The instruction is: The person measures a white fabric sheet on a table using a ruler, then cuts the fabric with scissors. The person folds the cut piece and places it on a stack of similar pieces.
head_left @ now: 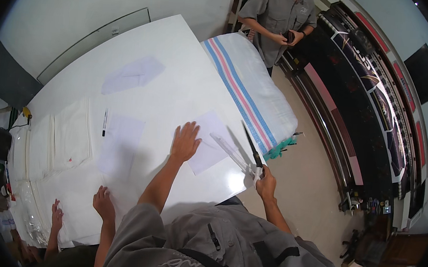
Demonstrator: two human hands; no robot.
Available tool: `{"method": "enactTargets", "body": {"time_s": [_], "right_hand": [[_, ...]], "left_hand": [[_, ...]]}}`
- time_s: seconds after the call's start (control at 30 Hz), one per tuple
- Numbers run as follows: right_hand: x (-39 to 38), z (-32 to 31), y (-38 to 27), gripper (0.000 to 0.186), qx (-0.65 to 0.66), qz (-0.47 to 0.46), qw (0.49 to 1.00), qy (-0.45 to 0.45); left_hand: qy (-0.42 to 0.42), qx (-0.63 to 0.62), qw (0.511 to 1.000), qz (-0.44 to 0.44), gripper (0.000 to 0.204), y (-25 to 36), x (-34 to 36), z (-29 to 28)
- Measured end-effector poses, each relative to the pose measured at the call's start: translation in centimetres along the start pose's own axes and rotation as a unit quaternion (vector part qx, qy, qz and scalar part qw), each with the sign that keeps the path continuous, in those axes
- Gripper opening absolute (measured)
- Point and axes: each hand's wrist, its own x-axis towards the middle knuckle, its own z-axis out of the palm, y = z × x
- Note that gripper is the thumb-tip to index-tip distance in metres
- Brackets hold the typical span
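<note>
My left hand (pixel 185 142) lies flat with fingers spread on the white table (pixel 170 53), touching the left edge of a small white sheet (pixel 212 143). Just off the table's right edge, my right hand (pixel 265 183) grips a pair of scissors (pixel 253 149). Their dark blades point up and left over the sheet's right side. A clear, narrow strip (pixel 228 153) lies slanted beside the blades.
A black pen (pixel 105 121), translucent cut pieces (pixel 132 74) and stacks of white cloth (pixel 71 136) lie further left. Another person's two hands (pixel 103 202) rest at the near-left edge. A white bundle with blue and pink stripes (pixel 251 88) adjoins the table. A person (pixel 280 17) stands beyond it.
</note>
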Motion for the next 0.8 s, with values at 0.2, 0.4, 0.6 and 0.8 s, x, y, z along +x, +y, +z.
{"method": "enactTargets", "body": {"time_s": [0.2,0.4,0.6,0.8], "right_hand": [[-1.3,1.4,1.2,0.053,0.185,0.074,0.976,0.082],[4.2,2.9,1.1,0.054,0.147,0.062,0.986,0.058],[12.0,4.7,-7.8,0.04,0.094,-0.025,0.995,0.005],[20.1,8.0,-16.3,0.052,0.072,-0.08,0.989,-0.103]], "left_hand": [[0.006,0.004,0.969,-0.248,0.033,0.1,1.2,-2.1],[-0.035,-0.003,0.978,-0.205,0.019,-1.9,0.7,-2.0],[0.104,-0.204,0.869,-0.438,0.021,-2.6,-8.5,-2.3],[0.21,-0.24,0.751,-0.578,0.027,1.4,-21.5,-2.3]]}}
